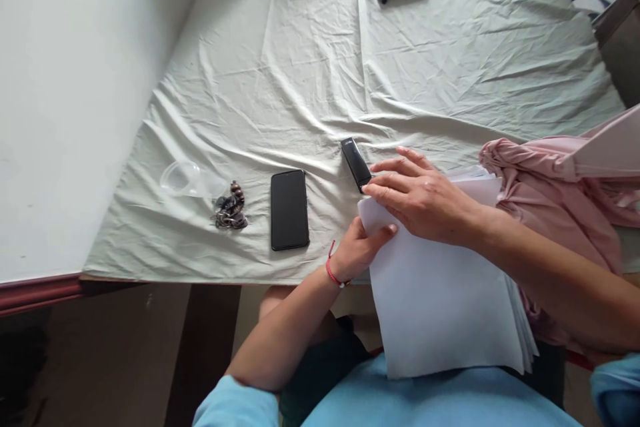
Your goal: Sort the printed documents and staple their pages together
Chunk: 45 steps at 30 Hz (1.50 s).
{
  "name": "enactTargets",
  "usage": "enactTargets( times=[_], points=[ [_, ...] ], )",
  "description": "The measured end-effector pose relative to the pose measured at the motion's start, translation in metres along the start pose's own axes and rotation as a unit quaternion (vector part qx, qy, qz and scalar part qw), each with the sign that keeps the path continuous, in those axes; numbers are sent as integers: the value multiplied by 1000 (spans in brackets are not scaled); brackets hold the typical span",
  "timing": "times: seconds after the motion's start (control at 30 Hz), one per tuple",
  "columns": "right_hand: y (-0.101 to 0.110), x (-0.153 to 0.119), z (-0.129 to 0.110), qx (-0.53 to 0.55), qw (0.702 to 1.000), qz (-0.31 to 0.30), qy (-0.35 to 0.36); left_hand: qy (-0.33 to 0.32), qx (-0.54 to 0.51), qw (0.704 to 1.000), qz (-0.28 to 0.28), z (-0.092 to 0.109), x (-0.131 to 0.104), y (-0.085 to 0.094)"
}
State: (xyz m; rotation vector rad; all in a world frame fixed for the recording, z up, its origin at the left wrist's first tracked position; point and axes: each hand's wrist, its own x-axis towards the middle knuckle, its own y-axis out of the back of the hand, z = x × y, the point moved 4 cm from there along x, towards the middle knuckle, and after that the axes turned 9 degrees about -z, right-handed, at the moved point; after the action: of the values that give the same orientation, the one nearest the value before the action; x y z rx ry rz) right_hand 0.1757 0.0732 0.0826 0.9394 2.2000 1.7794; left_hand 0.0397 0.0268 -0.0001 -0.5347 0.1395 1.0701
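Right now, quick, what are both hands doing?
Left hand: closed, holding the paper stack by its edge.
Right hand: open, over the same paper stack.

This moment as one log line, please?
left hand: thumb on paper stack; right hand: over stack, fingertips at black oblong object; phone: face up

Black phone point(290, 210) on pale tablecloth point(240, 87)

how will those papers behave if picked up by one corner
The papers would probably sag, looking like thin, plain sheets. They may also slide apart, since their edges fan out at lower right. The left hand holds them near one corner, so the far end might droop most.
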Motion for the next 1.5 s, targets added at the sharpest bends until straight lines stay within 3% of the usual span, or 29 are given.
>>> enactTargets(
  times=[0.13,0.2,0.33,0.43,0.53,0.6,0.67,0.73,0.8,0.87,0.97,1.0,1.07,1.2,1.27,1.4,1.5],
  points=[
    [-6,7,-10,23,998,-27,48,-69,43,997,20,9,1,-2],
    [-4,9,-10,35,998,-24,40,-71,54,996,23,10,1,0],
    [14,-6,13,23,998,-4,-51,-26,44,998,37,11,-5,9],
    [30,-32,38,21,994,-54,-91,-12,21,998,63,13,-12,20],
    [43,-58,59,60,986,-88,-131,-25,8,996,89,10,-16,29],
    [46,-70,67,141,968,-81,-191,-48,-4,993,110,8,-15,33],
    [43,-77,70,290,917,-20,-274,-60,-28,988,137,5,-13,33],
    [34,-81,67,454,822,67,-337,-61,-61,982,168,3,-11,32],
    [19,-83,59,566,727,106,-375,-53,-90,975,197,2,-10,30],
    [4,-84,50,629,649,84,-419,-41,-96,975,198,4,-12,28],
    [-7,-88,43,667,579,33,-469,-26,-48,994,99,8,-13,21],
    [-7,-88,42,666,574,29,-476,-27,-30,997,58,9,-13,19],
    [-1,-88,45,643,592,41,-485,-40,-10,999,13,8,-13,16],
    [16,-90,52,581,668,77,-458,-81,-39,994,69,6,-12,16],
    [22,-90,52,586,688,70,-422,-100,-66,986,114,10,-11,19],
    [16,-90,39,638,663,-56,-387,-185,-103,951,226,33,-13,33],
    [11,-88,32,641,640,-60,-420,-242,-110,929,256,47,-12,41]
  ],
)
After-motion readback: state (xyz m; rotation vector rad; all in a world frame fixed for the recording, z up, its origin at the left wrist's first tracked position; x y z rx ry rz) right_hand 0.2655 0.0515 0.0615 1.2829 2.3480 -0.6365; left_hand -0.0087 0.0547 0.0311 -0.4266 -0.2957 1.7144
